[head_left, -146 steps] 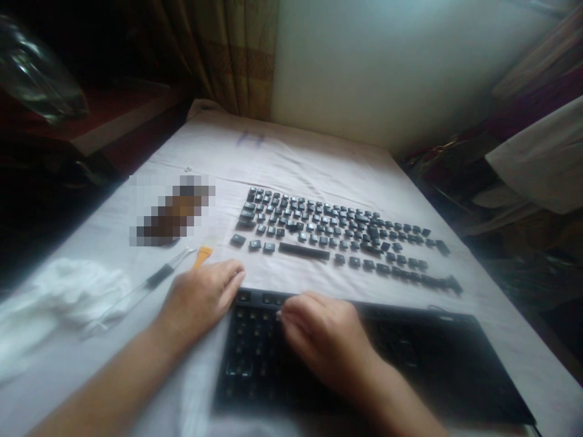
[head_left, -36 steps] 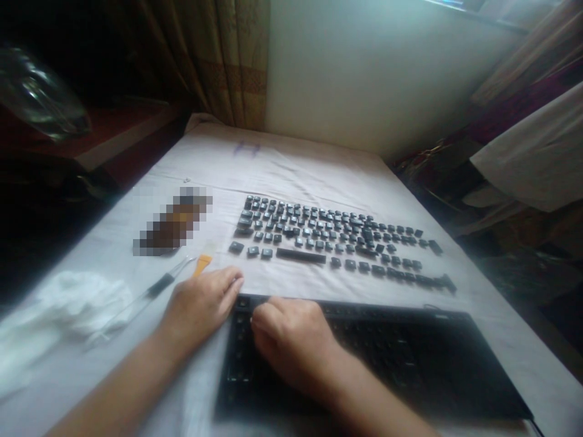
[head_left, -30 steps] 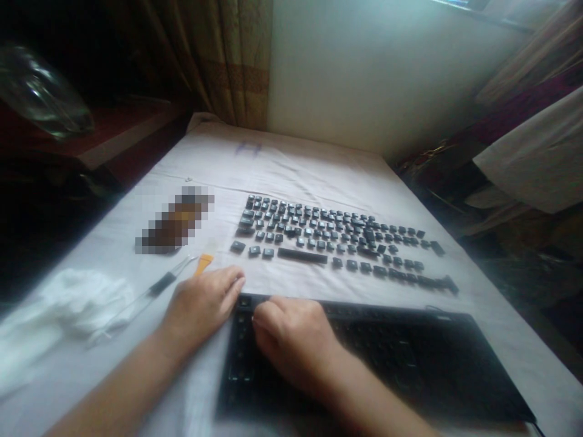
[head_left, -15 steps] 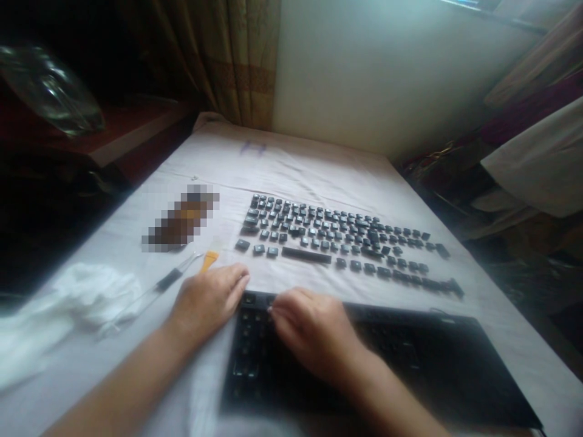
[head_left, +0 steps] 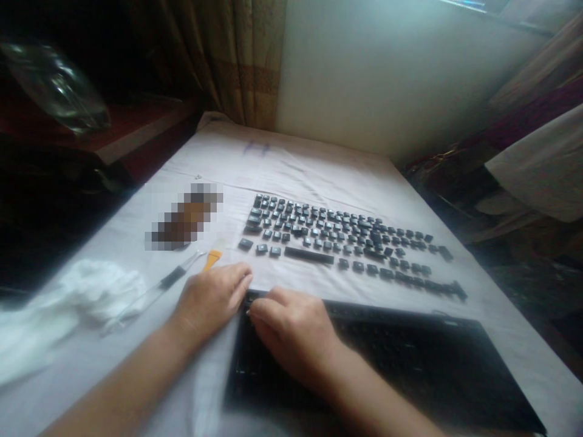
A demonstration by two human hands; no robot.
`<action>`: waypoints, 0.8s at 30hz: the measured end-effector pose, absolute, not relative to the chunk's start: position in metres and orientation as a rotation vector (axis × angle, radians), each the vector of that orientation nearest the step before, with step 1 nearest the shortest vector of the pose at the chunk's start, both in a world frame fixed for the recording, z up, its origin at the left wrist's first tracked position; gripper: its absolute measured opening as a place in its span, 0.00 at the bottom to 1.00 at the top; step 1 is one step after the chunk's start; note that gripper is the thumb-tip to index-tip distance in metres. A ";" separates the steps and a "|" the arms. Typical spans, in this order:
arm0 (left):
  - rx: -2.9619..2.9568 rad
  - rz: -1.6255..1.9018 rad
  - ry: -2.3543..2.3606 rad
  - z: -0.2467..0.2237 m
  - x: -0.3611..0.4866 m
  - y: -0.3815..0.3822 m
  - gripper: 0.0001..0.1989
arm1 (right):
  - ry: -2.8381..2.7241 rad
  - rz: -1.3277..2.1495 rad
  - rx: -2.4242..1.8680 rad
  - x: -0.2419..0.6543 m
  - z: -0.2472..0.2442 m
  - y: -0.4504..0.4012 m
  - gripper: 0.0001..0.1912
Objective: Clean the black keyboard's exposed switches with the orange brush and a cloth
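Observation:
A black keyboard base (head_left: pixel 437 364) without most of its keycaps lies on the pale cloth. My left hand (head_left: pixel 212 298) rests at its upper left corner, fingers pressed together. Over the left part of the base is my right hand (head_left: pixel 294 331), its fingers pinched near the top left corner; whatever they hold is too small to make out. Behind the base, loose black keycaps (head_left: pixel 319 233) lie in rows, with the long space bar (head_left: pixel 308 255) in front of them.
A yellow-handled brush (head_left: pixel 212 260) and a thin metal tool with a dark grip (head_left: pixel 173 277) lie beside my left hand. White crumpled cloth (head_left: pixel 100 288) is at the left. A pixelated brown object (head_left: pixel 186 218) lies farther back on the table cloth (head_left: pixel 310 161).
My right hand has moved left across the base to its top left corner, closer to my left hand. My left hand has barely moved.

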State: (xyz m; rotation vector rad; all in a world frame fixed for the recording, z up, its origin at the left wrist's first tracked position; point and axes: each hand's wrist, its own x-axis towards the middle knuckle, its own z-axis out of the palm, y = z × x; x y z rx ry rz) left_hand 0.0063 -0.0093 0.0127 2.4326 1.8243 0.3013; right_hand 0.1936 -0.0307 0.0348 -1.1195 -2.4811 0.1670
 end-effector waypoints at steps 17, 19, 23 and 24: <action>2.427 0.296 1.834 0.014 0.005 -0.009 0.15 | -2.590 0.028 -1.133 0.184 0.035 -0.032 0.09; 2.415 0.288 1.836 0.013 0.005 -0.008 0.15 | -2.609 0.051 -1.134 0.184 0.037 -0.032 0.10; 2.395 0.290 1.840 0.011 0.004 -0.008 0.16 | -2.641 0.069 -1.159 0.182 0.041 -0.030 0.11; 2.397 0.293 1.838 0.010 0.003 -0.008 0.17 | -2.641 0.069 -1.165 0.182 0.041 -0.030 0.10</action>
